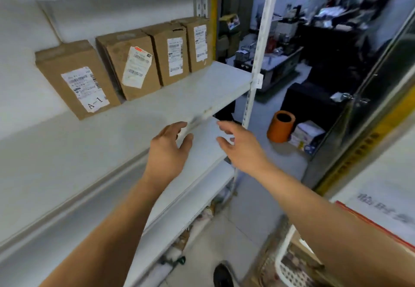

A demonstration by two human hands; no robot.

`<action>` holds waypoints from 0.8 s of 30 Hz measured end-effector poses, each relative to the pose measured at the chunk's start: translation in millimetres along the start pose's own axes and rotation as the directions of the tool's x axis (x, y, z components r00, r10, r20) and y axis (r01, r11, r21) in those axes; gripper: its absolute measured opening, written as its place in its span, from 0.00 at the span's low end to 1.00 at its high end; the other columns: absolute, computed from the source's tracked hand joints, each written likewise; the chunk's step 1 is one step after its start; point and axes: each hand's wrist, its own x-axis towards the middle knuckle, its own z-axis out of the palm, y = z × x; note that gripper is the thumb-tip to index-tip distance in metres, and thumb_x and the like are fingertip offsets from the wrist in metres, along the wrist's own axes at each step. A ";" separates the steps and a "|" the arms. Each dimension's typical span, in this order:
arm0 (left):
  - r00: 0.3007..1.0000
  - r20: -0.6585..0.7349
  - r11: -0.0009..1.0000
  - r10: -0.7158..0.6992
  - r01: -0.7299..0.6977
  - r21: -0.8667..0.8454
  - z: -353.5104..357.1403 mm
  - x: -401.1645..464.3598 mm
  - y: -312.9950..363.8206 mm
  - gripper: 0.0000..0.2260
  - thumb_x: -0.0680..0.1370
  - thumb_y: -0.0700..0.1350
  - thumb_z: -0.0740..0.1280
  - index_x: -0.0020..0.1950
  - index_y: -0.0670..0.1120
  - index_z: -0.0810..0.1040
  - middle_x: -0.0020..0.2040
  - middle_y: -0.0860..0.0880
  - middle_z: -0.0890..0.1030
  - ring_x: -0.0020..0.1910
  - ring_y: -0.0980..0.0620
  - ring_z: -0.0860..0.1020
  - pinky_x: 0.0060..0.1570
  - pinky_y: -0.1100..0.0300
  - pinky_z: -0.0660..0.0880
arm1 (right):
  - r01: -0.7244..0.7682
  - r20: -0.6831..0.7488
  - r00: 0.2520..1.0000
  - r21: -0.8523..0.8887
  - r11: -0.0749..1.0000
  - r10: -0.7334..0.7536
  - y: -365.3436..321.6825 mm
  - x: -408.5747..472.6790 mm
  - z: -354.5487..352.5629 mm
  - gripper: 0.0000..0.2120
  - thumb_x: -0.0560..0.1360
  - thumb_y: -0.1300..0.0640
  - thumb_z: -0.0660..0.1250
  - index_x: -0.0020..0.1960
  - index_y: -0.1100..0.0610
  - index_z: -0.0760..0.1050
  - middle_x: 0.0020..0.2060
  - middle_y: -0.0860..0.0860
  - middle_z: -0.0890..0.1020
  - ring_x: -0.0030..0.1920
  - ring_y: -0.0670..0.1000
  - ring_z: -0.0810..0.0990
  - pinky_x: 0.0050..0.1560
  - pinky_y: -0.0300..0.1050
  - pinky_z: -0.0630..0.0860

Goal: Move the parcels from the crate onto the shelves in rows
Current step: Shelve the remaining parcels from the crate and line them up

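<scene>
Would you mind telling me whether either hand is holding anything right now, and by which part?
Nothing is held: the left hand and right hand are both open and empty.

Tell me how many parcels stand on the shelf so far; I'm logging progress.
4, in one row at the back of the shelf: the leftmost parcel marked A-1, the second parcel, the third parcel, the rightmost parcel. None seems hidden behind them.

a handwritten "a-1" is showing at the bottom of the white shipping label (84, 89) on the leftmost parcel (76, 77) on the shelf. a small white tag (258, 81) on the shelf's right upright (260, 46) is bearing a "1". print on the other parcels' labels and on the white sheet at the near right is staying too blurred to read.
</scene>
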 end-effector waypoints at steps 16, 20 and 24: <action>0.622 0.777 0.994 0.099 -0.104 -0.043 308.7 -152.3 160.1 0.23 0.83 0.53 0.68 0.76 0.48 0.73 0.72 0.45 0.78 0.69 0.43 0.76 0.65 0.52 0.74 | -0.774 -0.150 0.629 -0.026 0.632 0.763 258.4 -323.4 -140.1 0.22 0.84 0.51 0.65 0.76 0.54 0.72 0.70 0.54 0.79 0.68 0.57 0.80 0.61 0.48 0.76; 0.514 0.851 0.992 0.105 -0.110 -0.056 384.5 -196.4 207.3 0.21 0.82 0.53 0.68 0.74 0.51 0.74 0.70 0.49 0.79 0.64 0.49 0.78 0.58 0.58 0.73 | -0.847 -0.141 0.521 0.036 0.531 0.842 318.3 -382.0 -177.8 0.25 0.84 0.50 0.65 0.80 0.53 0.67 0.75 0.53 0.76 0.65 0.54 0.81 0.61 0.47 0.78; 0.374 0.925 0.996 0.063 -0.077 -0.036 458.9 -241.3 248.0 0.25 0.83 0.54 0.67 0.79 0.50 0.69 0.74 0.48 0.76 0.71 0.47 0.75 0.67 0.54 0.72 | -0.890 -0.139 0.434 0.087 0.448 0.890 376.4 -424.9 -211.1 0.26 0.84 0.50 0.66 0.80 0.55 0.68 0.74 0.55 0.77 0.68 0.56 0.80 0.63 0.50 0.77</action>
